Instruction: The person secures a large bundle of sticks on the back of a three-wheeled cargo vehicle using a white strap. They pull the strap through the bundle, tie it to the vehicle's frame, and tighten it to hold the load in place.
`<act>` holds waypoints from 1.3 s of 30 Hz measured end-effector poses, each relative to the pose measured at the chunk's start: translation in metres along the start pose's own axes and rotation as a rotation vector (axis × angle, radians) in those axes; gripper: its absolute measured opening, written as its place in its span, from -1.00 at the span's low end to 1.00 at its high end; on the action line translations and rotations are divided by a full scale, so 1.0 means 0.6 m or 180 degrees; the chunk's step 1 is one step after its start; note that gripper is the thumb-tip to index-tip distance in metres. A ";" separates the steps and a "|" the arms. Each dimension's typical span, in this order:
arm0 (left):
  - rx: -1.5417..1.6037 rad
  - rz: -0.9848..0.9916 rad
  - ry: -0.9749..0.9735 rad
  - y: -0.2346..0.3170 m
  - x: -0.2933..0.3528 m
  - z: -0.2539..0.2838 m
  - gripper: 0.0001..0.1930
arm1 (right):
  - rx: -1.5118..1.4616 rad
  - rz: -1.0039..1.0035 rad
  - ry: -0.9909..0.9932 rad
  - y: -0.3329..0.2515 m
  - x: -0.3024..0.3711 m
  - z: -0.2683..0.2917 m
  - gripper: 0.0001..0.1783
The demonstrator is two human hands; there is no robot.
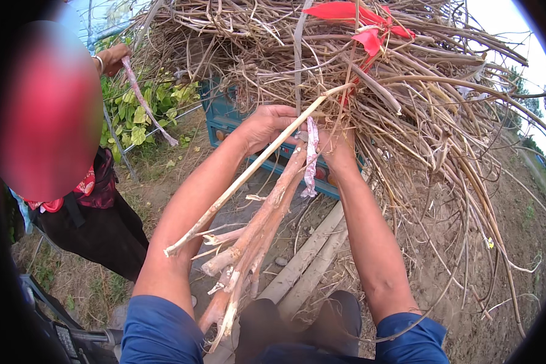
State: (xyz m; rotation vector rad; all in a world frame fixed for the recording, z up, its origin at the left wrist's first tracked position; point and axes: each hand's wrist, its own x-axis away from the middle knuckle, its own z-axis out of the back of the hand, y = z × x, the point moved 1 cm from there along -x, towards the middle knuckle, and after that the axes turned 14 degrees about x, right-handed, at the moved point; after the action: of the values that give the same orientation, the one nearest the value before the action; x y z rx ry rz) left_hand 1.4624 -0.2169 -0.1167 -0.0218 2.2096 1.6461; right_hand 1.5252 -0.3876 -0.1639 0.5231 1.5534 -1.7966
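Both of my hands are close together at the back of a blue vehicle bed [217,115], under a big load of dry branches [249,54]. My left hand [268,126] is closed, its fingers at the lower end of a grey strap [298,57] that runs down over the load. To its right is my right hand [337,144], its fingers mostly hidden behind twigs and a cloth strip. That pale pinkish cloth strip [310,161] hangs between my hands. Thick cut branches [258,224] jut toward me between my forearms, beside a long thin peeled stick [255,167].
At the left stands another person, whose hand [112,59] holds a similar cloth strip [141,97]. Red cloth [346,12] is tied on the load. Long thin stems [467,176] droop at the right. Two poles [306,261] lie below; a dark metal frame [60,315] is at lower left.
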 end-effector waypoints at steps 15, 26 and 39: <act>-0.0347 0.0040 0.0022 0.010 -0.015 0.002 -0.82 | 0.0061 -0.0013 0.0074 -0.040 0.005 0.008 -0.76; 0.0084 -0.0188 0.0183 -0.017 -0.010 0.006 -0.78 | -0.0134 -0.0099 0.0252 -0.051 0.012 0.005 -0.67; 0.0214 -0.0422 0.0299 -0.020 -0.010 0.002 -0.83 | 0.0907 -0.0350 0.0312 -0.052 0.002 0.001 -0.77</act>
State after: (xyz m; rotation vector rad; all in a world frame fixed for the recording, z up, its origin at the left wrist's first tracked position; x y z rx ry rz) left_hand 1.4712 -0.2206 -0.1260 -0.2269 2.2785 1.5277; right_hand 1.5022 -0.3873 -0.1430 0.6802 1.4206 -2.1212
